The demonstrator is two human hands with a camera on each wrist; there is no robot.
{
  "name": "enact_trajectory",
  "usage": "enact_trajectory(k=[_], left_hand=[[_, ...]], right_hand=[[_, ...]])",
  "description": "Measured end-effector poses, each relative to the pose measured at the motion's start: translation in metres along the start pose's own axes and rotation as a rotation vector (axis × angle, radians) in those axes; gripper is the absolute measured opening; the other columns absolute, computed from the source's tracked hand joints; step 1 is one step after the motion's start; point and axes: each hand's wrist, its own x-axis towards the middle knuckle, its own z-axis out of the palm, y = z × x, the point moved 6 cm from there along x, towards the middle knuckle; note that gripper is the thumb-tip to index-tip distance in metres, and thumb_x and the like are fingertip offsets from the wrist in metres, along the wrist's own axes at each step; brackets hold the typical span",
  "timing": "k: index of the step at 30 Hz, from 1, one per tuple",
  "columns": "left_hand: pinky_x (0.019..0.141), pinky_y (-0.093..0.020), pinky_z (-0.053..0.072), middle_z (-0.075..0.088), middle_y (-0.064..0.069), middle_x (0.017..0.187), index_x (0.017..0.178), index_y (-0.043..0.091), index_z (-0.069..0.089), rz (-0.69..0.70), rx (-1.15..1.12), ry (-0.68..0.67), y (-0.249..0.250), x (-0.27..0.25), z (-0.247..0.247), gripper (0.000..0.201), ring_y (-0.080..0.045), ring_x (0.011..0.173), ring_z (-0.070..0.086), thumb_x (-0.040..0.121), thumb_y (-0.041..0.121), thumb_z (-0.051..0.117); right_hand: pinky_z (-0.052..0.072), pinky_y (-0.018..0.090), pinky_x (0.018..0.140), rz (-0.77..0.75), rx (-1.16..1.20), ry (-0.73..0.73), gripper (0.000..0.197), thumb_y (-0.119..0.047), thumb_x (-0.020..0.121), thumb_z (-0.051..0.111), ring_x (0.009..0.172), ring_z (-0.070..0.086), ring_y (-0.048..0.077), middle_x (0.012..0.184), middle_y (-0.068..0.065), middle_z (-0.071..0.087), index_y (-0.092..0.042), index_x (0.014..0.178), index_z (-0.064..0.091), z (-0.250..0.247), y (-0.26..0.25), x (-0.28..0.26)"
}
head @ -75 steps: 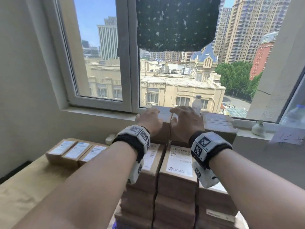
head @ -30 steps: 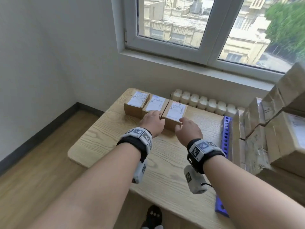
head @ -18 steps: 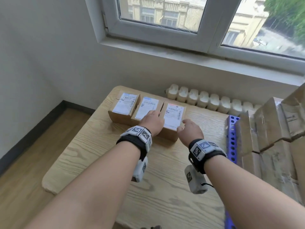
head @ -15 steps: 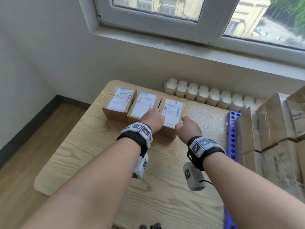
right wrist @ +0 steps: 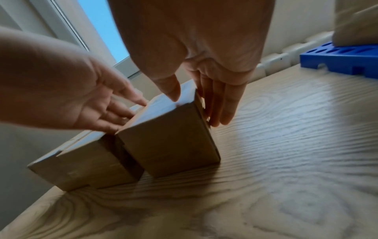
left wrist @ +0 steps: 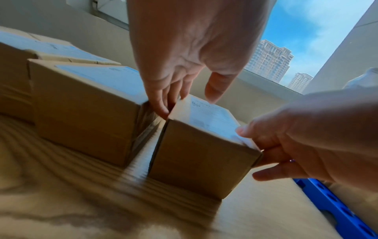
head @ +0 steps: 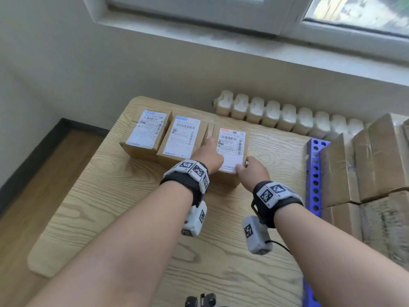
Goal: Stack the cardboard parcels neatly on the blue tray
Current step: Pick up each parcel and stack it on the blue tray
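Hands (head: 208, 155) (head: 252, 171) grip the rightmost parcel (head: 231, 149) by its sides, long axis toward the window.

Daylight from the window (head: 243, 9) lights all views; wrist views seem motion-blurred, edges bowed by wide lenses.

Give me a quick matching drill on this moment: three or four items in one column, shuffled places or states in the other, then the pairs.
Things
1. red-labelled parcel
2. blue tray
3. radiator
4. middle parcel

Places or states
A. under the windowsill, behind the table
B. held between both hands
C. carrying the stacked parcels
D. untouched on the table, second in the row

Pairs: 1-B, 2-C, 3-A, 4-D
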Motion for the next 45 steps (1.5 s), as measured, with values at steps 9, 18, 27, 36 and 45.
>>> enact_trajectory(k=[9,18,27,36,45], left_hand=[[0.090,-0.034,0.051,0.064,-0.008,0.114,0.126,0.005,0.053,-0.110,-0.022,-0.114,-0.020,-0.015,0.023,0.037,-0.026,0.100,0.061,0.092,0.021,0.049],[0.091,-0.037,0.052,0.055,-0.009,0.133,0.137,0.010,0.045,-0.139,-0.323,-0.050,-0.033,-0.062,0.022,0.064,-0.026,0.112,0.061,0.088,0.046,0.063],[0.095,-0.046,0.052,0.052,-0.006,0.137,0.142,0.018,0.044,-0.027,-0.365,0.121,-0.040,-0.145,0.002,0.117,-0.024,0.118,0.056,0.046,0.083,0.061],[0.095,-0.048,0.052,0.063,0.005,0.126,0.138,0.028,0.041,0.113,-0.530,0.155,-0.031,-0.215,0.000,0.113,-0.019,0.109,0.063,0.042,0.082,0.068],[0.094,-0.045,0.054,0.067,-0.001,0.119,0.134,0.024,0.043,0.250,-0.657,0.134,0.022,-0.259,-0.010,0.093,-0.021,0.101,0.067,0.061,0.078,0.062]], right_hand=[[0.051,0.037,0.088,0.047,0.005,-0.066,0.035,-0.037,0.096,0.048,0.101,0.063,0.024,0.117,0.004,0.067,-0.015,0.121,0.059,0.002,0.019,-0.017],[0.054,0.044,0.090,0.031,0.105,0.008,0.037,-0.044,0.096,0.049,0.099,0.066,0.025,0.113,0.005,0.067,-0.017,0.121,0.050,-0.006,0.023,-0.065],[0.055,0.037,0.078,-0.071,0.196,0.108,0.030,-0.047,0.097,0.048,0.091,0.065,0.022,0.102,0.001,0.063,-0.020,0.111,0.048,-0.024,0.018,-0.145],[0.057,0.042,0.082,-0.168,0.254,0.187,0.029,-0.048,0.097,0.048,0.091,0.064,0.021,0.098,0.000,0.062,-0.020,0.106,0.051,-0.052,0.024,-0.222],[0.059,0.039,0.081,-0.321,0.330,0.252,0.024,-0.044,0.101,0.045,0.087,0.067,0.016,0.095,-0.004,0.065,-0.022,0.109,0.052,-0.105,0.032,-0.264]])
